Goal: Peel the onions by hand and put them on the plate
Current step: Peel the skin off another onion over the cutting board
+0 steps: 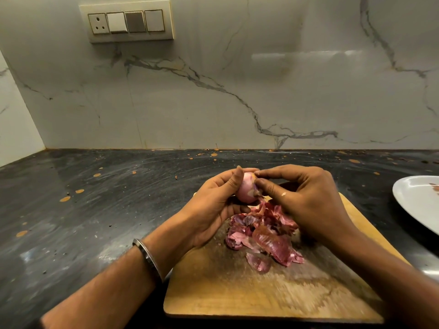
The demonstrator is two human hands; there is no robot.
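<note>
My left hand (215,205) grips a small pink onion (245,189) above the far end of a wooden cutting board (237,288). My right hand (306,200) pinches a strip of dark skin at the onion's right side with thumb and forefinger. A pile of purple-red onion skins (263,236) lies on the board under my hands. A white plate (418,200) sits at the right edge of the view, partly cut off, with a dark scrap showing on it.
The board lies on a dark stone counter (95,198) speckled with orange spots and crumbs. A marble-patterned wall rises behind it, carrying a switch panel (128,22) at the upper left. A side wall closes the counter's far left corner.
</note>
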